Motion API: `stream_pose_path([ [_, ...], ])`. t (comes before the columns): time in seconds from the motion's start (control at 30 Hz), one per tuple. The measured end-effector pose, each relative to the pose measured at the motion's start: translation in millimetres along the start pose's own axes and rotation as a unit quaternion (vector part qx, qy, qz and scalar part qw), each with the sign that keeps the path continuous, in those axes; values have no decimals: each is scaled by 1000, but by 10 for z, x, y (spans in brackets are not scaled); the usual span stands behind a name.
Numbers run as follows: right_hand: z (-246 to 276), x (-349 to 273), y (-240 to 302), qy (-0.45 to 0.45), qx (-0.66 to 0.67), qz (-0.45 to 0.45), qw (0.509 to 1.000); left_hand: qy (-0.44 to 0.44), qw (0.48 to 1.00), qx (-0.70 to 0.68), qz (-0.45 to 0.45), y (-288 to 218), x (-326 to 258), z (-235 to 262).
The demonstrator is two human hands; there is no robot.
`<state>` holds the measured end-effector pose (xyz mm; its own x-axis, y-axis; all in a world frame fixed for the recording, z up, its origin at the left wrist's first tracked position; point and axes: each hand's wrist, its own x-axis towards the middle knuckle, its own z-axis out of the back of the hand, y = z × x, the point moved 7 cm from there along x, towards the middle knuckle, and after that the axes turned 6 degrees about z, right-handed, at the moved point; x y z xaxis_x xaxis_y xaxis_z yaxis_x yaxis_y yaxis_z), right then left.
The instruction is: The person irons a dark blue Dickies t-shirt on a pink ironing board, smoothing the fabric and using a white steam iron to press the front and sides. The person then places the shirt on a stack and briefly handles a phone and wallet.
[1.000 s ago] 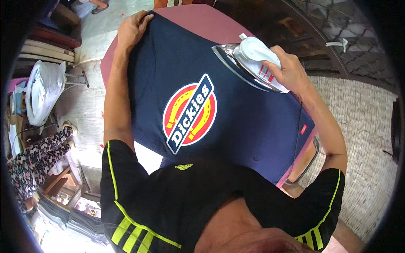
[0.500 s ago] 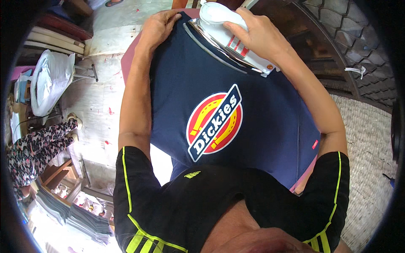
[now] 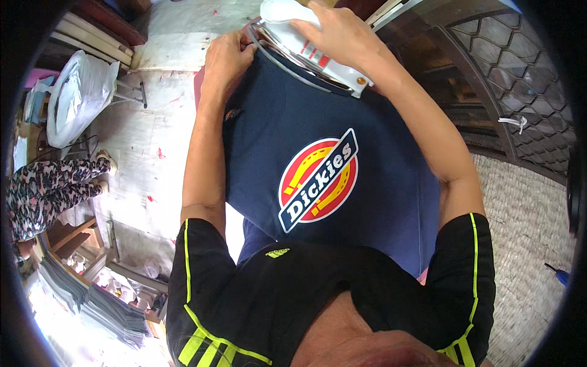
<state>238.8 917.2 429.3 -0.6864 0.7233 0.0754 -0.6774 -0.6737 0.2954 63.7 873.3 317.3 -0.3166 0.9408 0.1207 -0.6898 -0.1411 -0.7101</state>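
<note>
Navy cotton T-shirt (image 3: 367, 153) with round red-yellow chest print, being ironed.
Right hand (image 3: 336, 30) grips white plastic iron (image 3: 299, 43) at shirt's far end; left hand (image 3: 229, 55) presses fabric beside it.

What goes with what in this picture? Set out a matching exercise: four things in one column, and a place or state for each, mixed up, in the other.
Things:
1. iron
2. left hand
3. round badge
4. white plastic bag

Places or states:
A. on the floor at the left
B. printed in the middle of the navy T-shirt
C. gripped by the right hand at the shirt's far end
D. pressing down the shirt's far edge, beside the iron

Pairs: 1-C, 2-D, 3-B, 4-A
</note>
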Motion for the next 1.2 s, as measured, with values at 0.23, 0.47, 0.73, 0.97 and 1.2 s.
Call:
stream_pose_path([
  [0.23, -217, -186, -291, -56, -61, 13, 996, -27, 998, -59, 12, 16, -29, 81],
  [0.47, -43, 109, 4, -23, -1, -22, 1000, -19, 998, -56, 4, -47, -49, 121],
  [0.73, -221, 135, -222, -38, -60, -13, 997, 11, 995, -97, 27, -3, -16, 83],
  [0.97, -205, 155, -172, -21, -56, -20, 998, 29, 995, -79, 44, 40, 16, 66],
  [1.2, -205, 245, -170, -61, -52, 11, 997, 20, 997, -69, 30, 60, 49, 13],
])
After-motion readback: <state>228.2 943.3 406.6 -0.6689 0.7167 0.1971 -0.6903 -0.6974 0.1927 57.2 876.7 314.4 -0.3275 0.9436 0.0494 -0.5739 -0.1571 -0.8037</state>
